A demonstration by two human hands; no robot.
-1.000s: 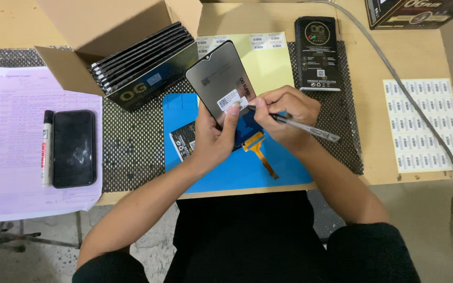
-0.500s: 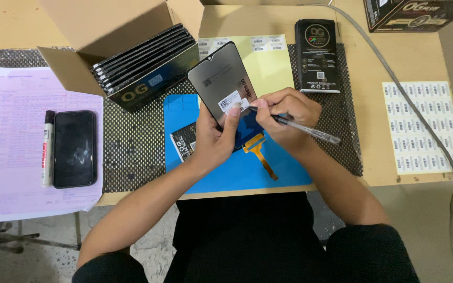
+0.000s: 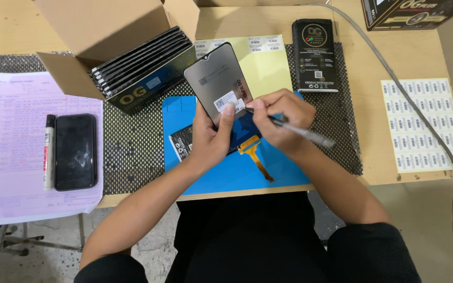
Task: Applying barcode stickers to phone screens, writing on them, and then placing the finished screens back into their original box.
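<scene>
Your left hand (image 3: pixel 211 139) grips the phone display panel (image 3: pixel 216 78) from below and behind, fingers wrapped round its lower part and the thumb pressed flat on the small white sticker (image 3: pixel 226 100) on the panel's grey back. The panel stands tilted up above the blue work mat (image 3: pixel 184 110), its upper end leaning away from you toward the yellow sheet (image 3: pixel 268 68), and its orange flex cable (image 3: pixel 255 157) hangs out beneath your hands onto the mat.

Your right hand (image 3: pixel 281 118) is closed round a pen (image 3: pixel 302 132), held as for writing, with the tip resting at the right edge of the sticker, just beside your left thumb. The two hands touch or nearly touch there.

A small dark packet (image 3: pixel 180 141) lies on the mat just left of your left wrist. Further left, on a pink form (image 3: pixel 11 105), lie a dark phone (image 3: pixel 74 152) and a marker (image 3: pixel 49 152) side by side. Behind the mat an open cardboard box (image 3: pixel 85 31) holds a row of slim black boxes (image 3: pixel 142 63) on edge, and one black box (image 3: pixel 314 55) lies flat beside the yellow sheet. A sheet of barcode labels (image 3: pixel 425 123) sits well off to your right.
</scene>
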